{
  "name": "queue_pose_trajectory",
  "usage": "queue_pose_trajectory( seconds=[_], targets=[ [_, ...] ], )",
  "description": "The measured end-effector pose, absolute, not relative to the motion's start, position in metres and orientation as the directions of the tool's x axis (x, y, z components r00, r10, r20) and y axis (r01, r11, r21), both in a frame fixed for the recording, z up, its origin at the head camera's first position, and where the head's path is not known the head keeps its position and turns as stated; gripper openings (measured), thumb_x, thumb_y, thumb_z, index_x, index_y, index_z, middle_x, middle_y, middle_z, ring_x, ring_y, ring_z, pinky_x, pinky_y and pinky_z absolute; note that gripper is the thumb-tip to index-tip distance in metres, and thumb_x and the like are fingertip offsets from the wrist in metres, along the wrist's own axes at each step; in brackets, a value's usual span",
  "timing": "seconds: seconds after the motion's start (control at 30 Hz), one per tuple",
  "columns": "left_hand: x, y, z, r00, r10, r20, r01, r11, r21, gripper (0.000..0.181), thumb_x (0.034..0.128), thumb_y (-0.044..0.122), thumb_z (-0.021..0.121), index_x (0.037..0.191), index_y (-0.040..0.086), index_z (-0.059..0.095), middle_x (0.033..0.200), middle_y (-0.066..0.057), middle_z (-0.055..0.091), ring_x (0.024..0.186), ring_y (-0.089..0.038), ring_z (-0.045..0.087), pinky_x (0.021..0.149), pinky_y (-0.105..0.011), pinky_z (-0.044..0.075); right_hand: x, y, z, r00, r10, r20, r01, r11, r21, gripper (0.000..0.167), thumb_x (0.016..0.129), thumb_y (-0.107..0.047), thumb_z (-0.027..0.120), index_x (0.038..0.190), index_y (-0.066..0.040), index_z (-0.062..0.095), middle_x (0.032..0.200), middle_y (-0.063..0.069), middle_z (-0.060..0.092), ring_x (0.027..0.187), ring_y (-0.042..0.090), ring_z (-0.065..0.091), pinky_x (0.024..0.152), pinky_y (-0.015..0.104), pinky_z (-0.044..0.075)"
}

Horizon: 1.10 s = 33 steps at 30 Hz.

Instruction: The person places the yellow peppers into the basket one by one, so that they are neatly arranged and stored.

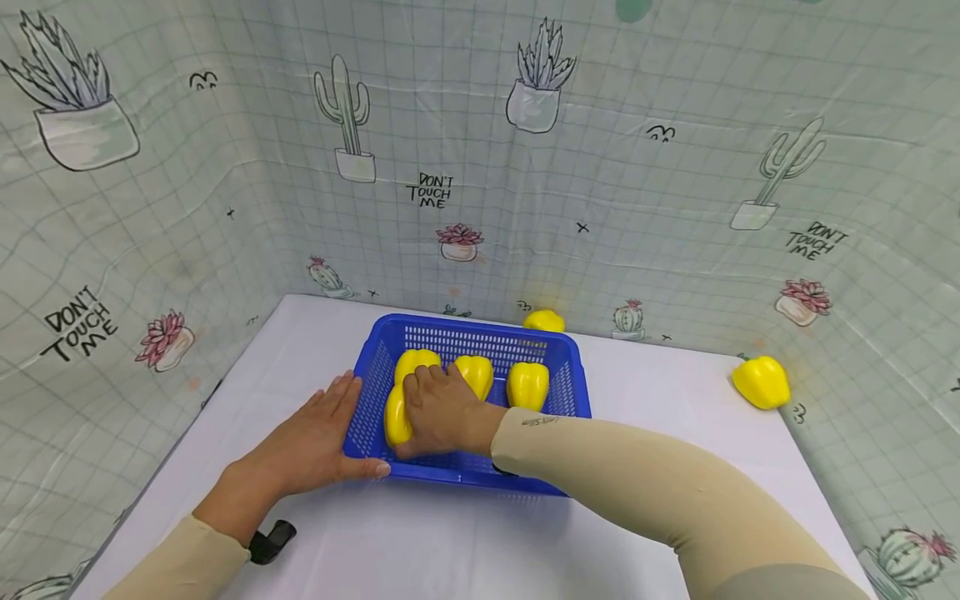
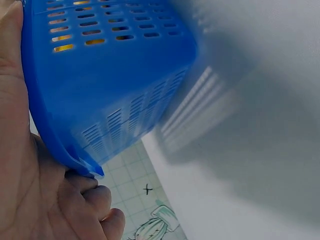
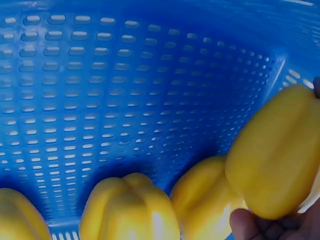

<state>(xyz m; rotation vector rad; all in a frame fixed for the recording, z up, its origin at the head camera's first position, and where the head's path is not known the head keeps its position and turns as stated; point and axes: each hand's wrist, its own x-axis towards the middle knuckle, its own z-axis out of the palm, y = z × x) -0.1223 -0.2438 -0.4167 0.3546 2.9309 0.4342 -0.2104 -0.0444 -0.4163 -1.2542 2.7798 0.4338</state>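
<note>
A blue perforated basket [image 1: 459,477] holds several yellow bell peppers. Inside it at the left, the right hand [image 1: 442,412] grips one yellow pepper [image 1: 397,417]; the right wrist view shows that pepper [image 3: 275,155] against the fingers, higher than its neighbours. Another pepper [image 1: 417,362] lies just behind the hand, one [image 1: 477,375] beside it and one [image 1: 528,386] farther right. The left hand [image 1: 315,437] lies at the basket's front left corner, fingers extended along the left side and thumb on the front rim. In the left wrist view, its palm and fingers [image 2: 102,205] touch the blue rim [image 2: 42,125].
One yellow pepper [image 1: 545,321] sits behind the basket by the patterned curtain, another [image 1: 762,382] near the right edge of the white table [image 1: 420,542]. A black strap [image 1: 272,542] shows at the left wrist. Cactus-print curtain [image 1: 480,167] stands behind and at both sides.
</note>
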Motion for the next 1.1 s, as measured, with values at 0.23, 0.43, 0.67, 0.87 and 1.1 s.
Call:
queue_pose_trajectory(
  seconds=[0.23,0.43,0.67,0.87,1.1],
  targets=[
    [-0.123,-0.242,-0.415,-0.959,0.263,-0.109,0.220,0.928,0.302,0.135,0.0810,0.090,0.059,0.163,-0.011,0.020,0.171,-0.033,0.019,0.160,-0.047,0.022,0.129,-0.062,0.022,-0.209,-0.044,-0.424,-0.650,-0.737,-0.187,-0.756,0.599,0.264,0.088,0.089,-0.083,0.054,0.137,-0.010,0.053,0.123,0.005,0.065,0.118,0.023,0.063,0.110,0.046,0.051],
    [-0.123,-0.242,-0.416,-0.960,0.265,-0.090,0.229,0.928,0.293,0.135,0.0804,0.090,0.059,0.163,-0.011,0.021,0.171,-0.033,0.019,0.159,-0.047,0.023,0.129,-0.062,0.023,-0.210,-0.045,-0.432,-0.634,-0.743,-0.213,-0.767,0.568,0.300,0.090,0.090,-0.084,0.051,0.140,-0.010,0.052,0.127,0.006,0.065,0.120,0.022,0.063,0.114,0.046,0.049],
    [-0.123,-0.243,-0.416,-0.959,0.269,-0.084,0.234,0.927,0.293,0.134,0.0813,0.089,0.060,0.162,-0.011,0.022,0.171,-0.033,0.020,0.159,-0.047,0.024,0.128,-0.062,0.023,-0.212,-0.045,-0.432,-0.639,-0.735,-0.227,-0.768,0.589,0.252,0.094,0.090,-0.087,0.050,0.142,-0.009,0.050,0.129,0.005,0.064,0.125,0.022,0.063,0.117,0.046,0.047],
    [-0.122,-0.244,-0.416,-0.959,0.269,-0.087,0.231,0.923,0.309,0.133,0.0822,0.086,0.063,0.162,-0.012,0.022,0.171,-0.033,0.019,0.159,-0.047,0.023,0.128,-0.062,0.023,-0.214,-0.045,-0.430,-0.616,-0.752,-0.236,-0.788,0.576,0.219,0.091,0.091,-0.084,0.052,0.143,-0.009,0.051,0.128,0.005,0.065,0.121,0.021,0.064,0.115,0.045,0.048],
    [-0.122,-0.245,-0.417,-0.960,0.263,-0.095,0.222,0.924,0.312,0.135,0.0814,0.088,0.061,0.162,-0.012,0.021,0.171,-0.033,0.018,0.159,-0.047,0.023,0.128,-0.062,0.023,-0.215,-0.047,-0.431,-0.588,-0.779,-0.218,-0.808,0.554,0.198,0.083,0.093,-0.080,0.053,0.135,-0.008,0.059,0.115,0.002,0.068,0.109,0.017,0.063,0.111,0.034,0.051]
  ],
)
